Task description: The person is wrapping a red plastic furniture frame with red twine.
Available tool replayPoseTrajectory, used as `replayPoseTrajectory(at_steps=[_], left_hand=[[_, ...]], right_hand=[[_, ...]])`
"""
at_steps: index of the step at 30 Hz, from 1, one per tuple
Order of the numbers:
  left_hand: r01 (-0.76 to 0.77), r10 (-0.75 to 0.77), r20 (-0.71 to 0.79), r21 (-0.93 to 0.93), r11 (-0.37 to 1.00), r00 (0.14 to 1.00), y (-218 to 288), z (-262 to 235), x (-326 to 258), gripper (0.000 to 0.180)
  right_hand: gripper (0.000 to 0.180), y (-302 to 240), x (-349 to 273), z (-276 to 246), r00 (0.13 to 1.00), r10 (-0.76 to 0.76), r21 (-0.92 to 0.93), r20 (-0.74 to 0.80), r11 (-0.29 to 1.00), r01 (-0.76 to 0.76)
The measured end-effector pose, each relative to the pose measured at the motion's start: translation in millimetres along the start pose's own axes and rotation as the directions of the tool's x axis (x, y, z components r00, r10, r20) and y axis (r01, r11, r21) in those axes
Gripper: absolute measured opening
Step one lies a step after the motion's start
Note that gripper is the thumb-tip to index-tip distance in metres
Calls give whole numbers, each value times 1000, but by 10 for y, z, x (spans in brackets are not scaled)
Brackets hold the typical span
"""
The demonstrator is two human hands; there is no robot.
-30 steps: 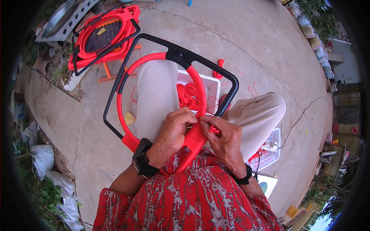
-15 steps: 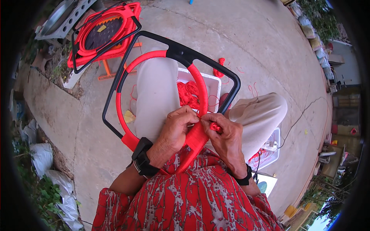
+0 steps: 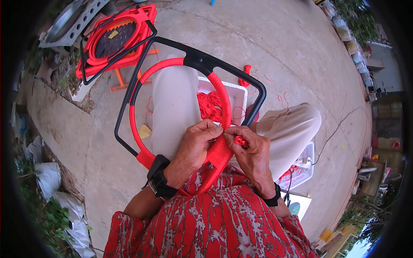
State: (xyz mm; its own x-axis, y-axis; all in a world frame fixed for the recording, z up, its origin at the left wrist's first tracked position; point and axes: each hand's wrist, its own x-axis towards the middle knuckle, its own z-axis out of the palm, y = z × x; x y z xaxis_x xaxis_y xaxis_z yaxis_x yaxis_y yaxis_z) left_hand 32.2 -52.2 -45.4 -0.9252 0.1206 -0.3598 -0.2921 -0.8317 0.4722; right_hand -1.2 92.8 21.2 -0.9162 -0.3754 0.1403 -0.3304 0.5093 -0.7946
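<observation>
A round ring (image 3: 220, 88) tightly wound with red cord stands tilted over my lap, joined to a black metal frame (image 3: 259, 92). Its lower end rests against my patterned shirt. My left hand (image 3: 193, 146) is closed at the right side of the ring, thumb and finger pinched at the winding; any strand between them is too fine to make out. Beside it, my right hand (image 3: 254, 155) is closed around a small bundle of red cord (image 3: 240, 141), its fingertips meeting the ring near the left fingertips. A wide wrapped band (image 3: 218, 154) lies just below both hands.
Between my knees stands a white box (image 3: 240, 89) holding red cord (image 3: 209, 105). A red cord hank (image 3: 245, 76) lies on the concrete beyond. Similar red-wrapped frames (image 3: 142, 19) are stacked on an orange-legged stand at far left. Another white tub (image 3: 308, 172) sits at right beside a dark cable (image 3: 333, 136).
</observation>
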Motion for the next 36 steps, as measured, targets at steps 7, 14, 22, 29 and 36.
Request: replayPoseTrajectory(at_steps=[7,14,22,29,36], left_hand=[[21,-20,-19,50,999,1000,63,58,-56,12],[84,-84,20,16,996,996,183,133,-103,14],[93,-93,-10,19,995,996,192,168,-116,13],[91,-91,-31,-11,996,995,183,164,-129,8],[112,-112,-46,-11,994,993,191,165,-115,9]], right_hand=[[10,189,-137,-165,990,71,326,-120,945,-28],[28,254,-293,-303,873,373,727,314,498,-474],[33,223,-232,-204,859,359,696,366,507,-509],[23,306,-341,-288,769,315,713,556,294,-637],[18,271,-330,-316,825,414,742,385,393,-543]])
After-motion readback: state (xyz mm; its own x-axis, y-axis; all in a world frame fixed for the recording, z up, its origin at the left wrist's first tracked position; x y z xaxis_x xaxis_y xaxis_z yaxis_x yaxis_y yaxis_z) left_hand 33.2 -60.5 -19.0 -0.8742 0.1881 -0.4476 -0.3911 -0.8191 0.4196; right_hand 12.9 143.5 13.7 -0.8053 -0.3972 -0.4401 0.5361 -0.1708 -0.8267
